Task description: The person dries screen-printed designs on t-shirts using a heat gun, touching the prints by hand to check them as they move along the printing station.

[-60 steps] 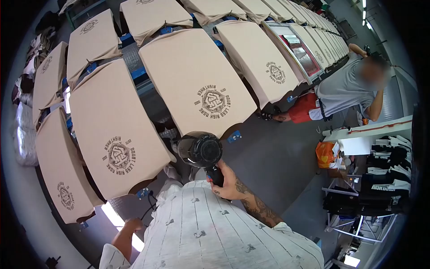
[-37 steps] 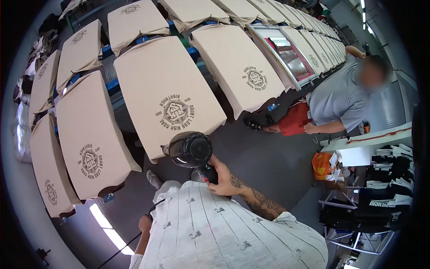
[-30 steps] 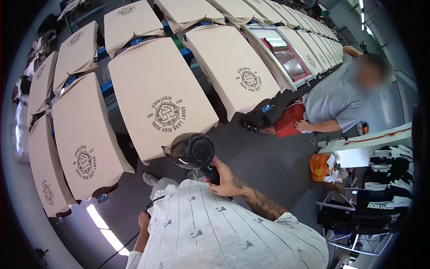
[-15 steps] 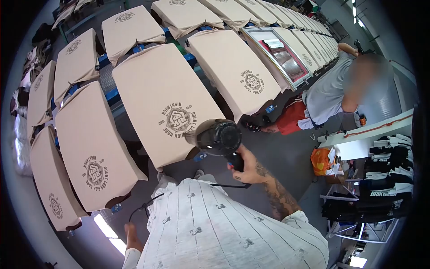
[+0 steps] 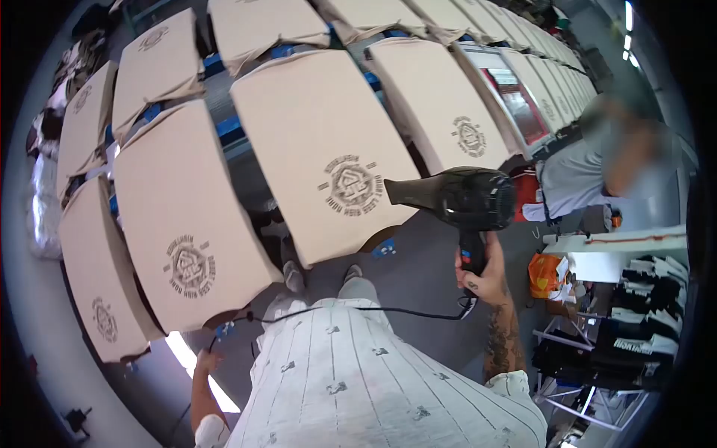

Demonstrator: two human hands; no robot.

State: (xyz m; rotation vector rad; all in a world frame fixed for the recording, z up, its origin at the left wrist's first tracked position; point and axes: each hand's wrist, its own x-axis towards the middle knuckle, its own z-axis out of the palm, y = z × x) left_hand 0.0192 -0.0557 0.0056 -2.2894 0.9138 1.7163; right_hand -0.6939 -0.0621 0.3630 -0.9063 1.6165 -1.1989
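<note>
My right hand [image 5: 489, 278] is wrapped round the handle of a black hair dryer [image 5: 467, 196]. The dryer is held sideways, its nozzle directed left at the dark round print [image 5: 352, 187] on a beige shirt [image 5: 314, 112]. That shirt is stretched flat over a board, and a gap separates it from the nozzle. Down at the left, my left hand [image 5: 207, 361] is closed on the dryer's black cord [image 5: 388, 309], which runs across my waist. Beside it lies another printed beige shirt [image 5: 175, 187].
Rows of boards with beige shirts extend into the distance. A framed screen [image 5: 515, 104] lies on one board at the right. Near it a person in a grey shirt [image 5: 571, 179] bends over. Folded dark garments [image 5: 631, 351] fill a rack at the right, below an orange bag [image 5: 545, 275].
My view has shifted, and the boards appear moved. The dryer has swung to the right, and its nozzle now shows side-on. The cord is stretched more level across my waist.
</note>
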